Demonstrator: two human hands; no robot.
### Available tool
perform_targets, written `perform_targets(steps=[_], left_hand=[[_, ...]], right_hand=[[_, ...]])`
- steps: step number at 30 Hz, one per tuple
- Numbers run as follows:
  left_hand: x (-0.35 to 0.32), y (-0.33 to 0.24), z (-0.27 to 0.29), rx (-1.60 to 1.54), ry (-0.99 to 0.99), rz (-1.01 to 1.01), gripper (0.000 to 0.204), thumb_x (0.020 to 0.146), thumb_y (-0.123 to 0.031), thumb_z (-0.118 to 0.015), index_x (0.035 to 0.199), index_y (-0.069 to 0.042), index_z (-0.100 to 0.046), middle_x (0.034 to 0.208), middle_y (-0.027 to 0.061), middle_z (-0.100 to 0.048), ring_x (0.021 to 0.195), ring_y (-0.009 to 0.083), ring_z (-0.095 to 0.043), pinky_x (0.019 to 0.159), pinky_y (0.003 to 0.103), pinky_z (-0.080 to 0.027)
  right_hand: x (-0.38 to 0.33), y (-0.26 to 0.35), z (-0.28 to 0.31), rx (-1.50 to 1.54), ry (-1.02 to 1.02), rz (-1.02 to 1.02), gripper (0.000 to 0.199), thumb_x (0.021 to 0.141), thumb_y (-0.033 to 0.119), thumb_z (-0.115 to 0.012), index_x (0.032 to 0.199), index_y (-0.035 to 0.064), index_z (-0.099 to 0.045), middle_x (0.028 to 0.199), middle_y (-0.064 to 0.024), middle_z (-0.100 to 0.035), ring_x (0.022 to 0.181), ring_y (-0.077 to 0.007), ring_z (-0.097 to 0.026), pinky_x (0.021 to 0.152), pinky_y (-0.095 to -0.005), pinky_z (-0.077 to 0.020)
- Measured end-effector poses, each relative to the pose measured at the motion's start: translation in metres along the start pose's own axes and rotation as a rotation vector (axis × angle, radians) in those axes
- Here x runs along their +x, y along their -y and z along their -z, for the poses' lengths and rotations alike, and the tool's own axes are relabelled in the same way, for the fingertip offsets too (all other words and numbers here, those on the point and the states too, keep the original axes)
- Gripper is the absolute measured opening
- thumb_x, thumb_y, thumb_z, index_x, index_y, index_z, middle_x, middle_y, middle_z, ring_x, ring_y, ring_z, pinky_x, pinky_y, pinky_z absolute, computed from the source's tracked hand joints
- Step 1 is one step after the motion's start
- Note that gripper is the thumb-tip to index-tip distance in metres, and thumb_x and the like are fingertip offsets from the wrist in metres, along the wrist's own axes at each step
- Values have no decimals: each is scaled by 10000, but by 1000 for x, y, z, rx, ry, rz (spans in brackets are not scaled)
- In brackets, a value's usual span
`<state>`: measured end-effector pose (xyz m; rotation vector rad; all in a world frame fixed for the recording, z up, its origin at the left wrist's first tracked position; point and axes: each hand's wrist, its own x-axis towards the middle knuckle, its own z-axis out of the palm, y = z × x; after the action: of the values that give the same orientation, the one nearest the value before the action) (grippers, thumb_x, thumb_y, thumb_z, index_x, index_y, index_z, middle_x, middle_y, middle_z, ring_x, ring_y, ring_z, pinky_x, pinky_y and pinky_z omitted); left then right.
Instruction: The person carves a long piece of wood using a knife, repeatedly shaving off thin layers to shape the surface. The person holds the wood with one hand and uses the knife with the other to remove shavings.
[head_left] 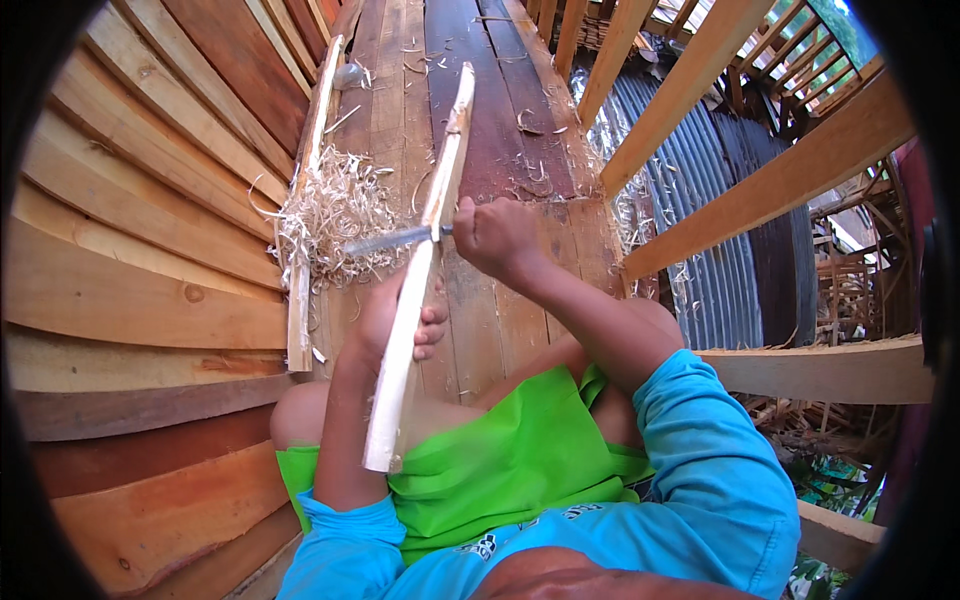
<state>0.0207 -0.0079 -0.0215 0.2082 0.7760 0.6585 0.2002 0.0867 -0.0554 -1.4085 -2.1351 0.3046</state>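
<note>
A long pale wooden stick [412, 310], partly stripped of its bark, slants from my lap up toward the far floorboards. My left hand [385, 318] is wrapped round it from below, with the fingertips showing on its right side. Closed in a fist, my right hand [493, 235] grips the handle of a knife, mostly hidden in the fist. The knife's blade [388, 239] lies across the stick and points left. Curled wood shavings [343, 215] are heaped beyond the blade tip.
A wall of overlapping planks [150, 280] rises on my left. Another pale strip of wood [300, 310] lies along its foot. Wooden railing posts [690, 80] stand on the right, with corrugated metal sheets [715, 240] below them. Loose shavings lie scattered over the plank floor [400, 110].
</note>
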Motion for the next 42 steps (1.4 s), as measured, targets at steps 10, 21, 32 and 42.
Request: perform_targets(steps=[10, 21, 32, 42], left_hand=[[18, -8, 1, -102, 117, 33, 320, 995, -390, -348, 1086, -110, -474, 661, -1, -414, 452, 99, -383, 347, 253, -345], [26, -5, 13, -156, 100, 53, 376, 969, -487, -402, 1023, -122, -474, 645, 4, -420, 466, 110, -390, 381, 262, -337], [22, -1, 8, -162, 24, -11, 355, 970, -472, -389, 993, -129, -479, 638, -7, -427, 468, 103, -394, 387, 260, -348], [19, 5, -2, -130, 4, 29, 393, 967, -513, -385, 1005, -130, -467, 644, 4, -418, 466, 102, -385, 379, 265, -346]], right_hand=[[17, -26, -22, 6, -558, 331, 357, 833, 199, -500, 483, 129, -501, 425, -89, -484, 370, -279, -531, 395, -400, -444], [9, -14, -22, 13, -319, 25, 449, 869, 253, -469, 455, 81, -495, 438, -163, -501, 366, -335, -521, 391, -460, -418], [-4, 3, 2, 46, -70, 277, 463, 888, 274, -438, 541, 30, -624, 532, -208, -591, 452, -359, -610, 449, -472, -487], [20, -27, -11, 58, -108, 30, 494, 898, 265, -411, 526, 6, -607, 514, -226, -568, 463, -392, -603, 515, -495, -504]])
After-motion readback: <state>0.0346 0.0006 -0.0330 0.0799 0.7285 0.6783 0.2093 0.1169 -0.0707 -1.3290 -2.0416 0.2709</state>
